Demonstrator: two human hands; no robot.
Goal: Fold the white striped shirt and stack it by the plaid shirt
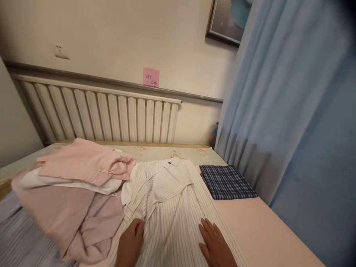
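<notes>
Both hands rest flat on the striped shirt [169, 200], neither grip closed on anything: the left hand [130, 241] lies with fingers loosely curled on the cloth at the shirt's left edge, the right hand [215, 246] lies palm down with fingers spread near its right edge. The shirt is spread out on the bed [267, 233], collar toward the wall, in the middle of the view.

At the far left, a bluish striped cloth [16, 237] lies at the bed's near corner. Next to it sits a rumpled pile of pink garments [75, 193] with a white garment [72, 183] sandwiched in it; the pile touches the shirt's left side and overlaps it near the left hand. To the right of the shirt's collar, just beside it, a folded dark plaid cloth [226, 181] lies flat. Bare pink sheet runs along the right of the shirt.

Behind the bed stands a white radiator [105, 115], with a pink sticky note [151, 77] on the wall above it and a wall socket [60, 51] further left. A framed picture [226, 20] hangs higher up, and a blue curtain [292, 111] fills the right side.
</notes>
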